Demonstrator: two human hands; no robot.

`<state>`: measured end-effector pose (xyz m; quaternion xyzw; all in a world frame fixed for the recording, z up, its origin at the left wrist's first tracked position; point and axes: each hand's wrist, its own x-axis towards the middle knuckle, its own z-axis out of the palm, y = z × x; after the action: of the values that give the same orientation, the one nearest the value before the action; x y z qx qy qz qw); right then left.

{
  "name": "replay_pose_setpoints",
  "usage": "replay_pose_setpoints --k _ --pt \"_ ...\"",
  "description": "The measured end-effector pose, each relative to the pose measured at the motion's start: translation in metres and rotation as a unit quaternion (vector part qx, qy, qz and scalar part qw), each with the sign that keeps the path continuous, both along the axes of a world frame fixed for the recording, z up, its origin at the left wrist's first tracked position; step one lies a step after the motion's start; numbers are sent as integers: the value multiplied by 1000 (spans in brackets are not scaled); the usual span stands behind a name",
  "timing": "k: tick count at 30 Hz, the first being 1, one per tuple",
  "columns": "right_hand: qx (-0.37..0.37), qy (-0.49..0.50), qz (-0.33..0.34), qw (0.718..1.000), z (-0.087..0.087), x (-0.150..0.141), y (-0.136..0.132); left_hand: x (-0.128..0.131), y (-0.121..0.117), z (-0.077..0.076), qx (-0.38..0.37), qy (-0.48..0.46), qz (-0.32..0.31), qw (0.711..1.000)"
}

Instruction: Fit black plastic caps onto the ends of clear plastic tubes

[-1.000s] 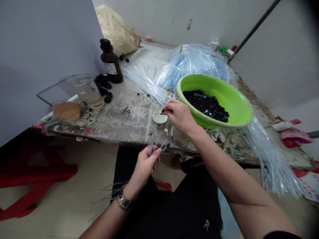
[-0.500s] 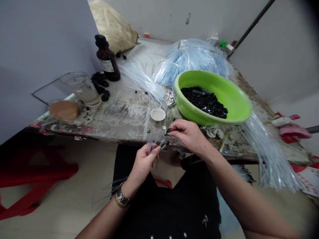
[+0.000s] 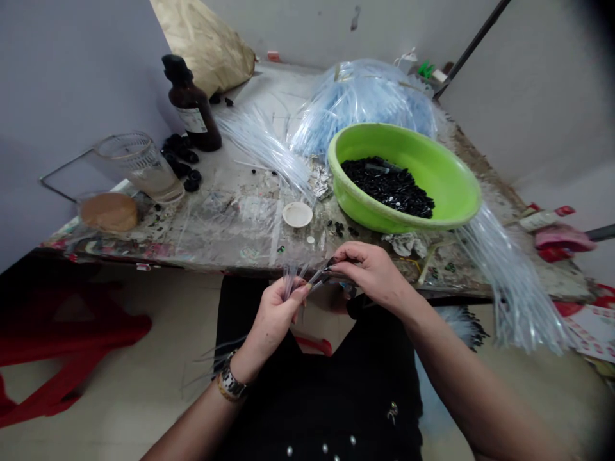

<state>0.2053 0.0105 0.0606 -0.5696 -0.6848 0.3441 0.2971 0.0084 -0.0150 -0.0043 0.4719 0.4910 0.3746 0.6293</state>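
My left hand [image 3: 275, 312] is closed around a small bundle of thin clear plastic tubes [image 3: 289, 276], whose loose ends trail behind the wrist. A couple of tubes point from its fingertips toward my right hand [image 3: 373, 274]. The right thumb and forefinger pinch a small black fitting [image 3: 330, 263] at the end of one tube; how far it sits on the tube is hidden. Both hands are just in front of the table edge, above my lap. Beyond the right hand stands a green basin [image 3: 461, 192] holding many small black fittings [image 3: 384, 189].
A small white dish [image 3: 297, 215] lies near the table edge. To the left stand a glass [image 3: 154, 179], a brown bottle [image 3: 195, 112] and a round brown disc [image 3: 109, 212]. Clear tubes lie in a loose bunch [image 3: 269, 150] and a large bundle [image 3: 365, 102]. A red stool [image 3: 72, 346] is at lower left.
My right hand has come down to the tube ends with the black fitting. The left hand has kept its hold on the tubes. The view has shifted slightly.
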Motion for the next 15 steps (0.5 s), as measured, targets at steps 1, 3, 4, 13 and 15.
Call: replay_pose_setpoints --k 1,3,4,13,15 --pt "-4 1 -1 1000 -1 0 0 0 0 1 -1 -1 -1 1000" --pt "-8 2 -2 1000 -1 0 -1 1 0 2 -4 -3 -3 1000" --pt "-9 2 -1 1000 -1 0 -1 1 0 3 -7 -5 -3 1000" --pt "-15 -2 5 1000 -1 2 -4 3 -2 3 -12 -3 -19 1000" --pt "-16 -1 6 1000 -2 2 -5 2 -2 3 -3 4 -27 1000"
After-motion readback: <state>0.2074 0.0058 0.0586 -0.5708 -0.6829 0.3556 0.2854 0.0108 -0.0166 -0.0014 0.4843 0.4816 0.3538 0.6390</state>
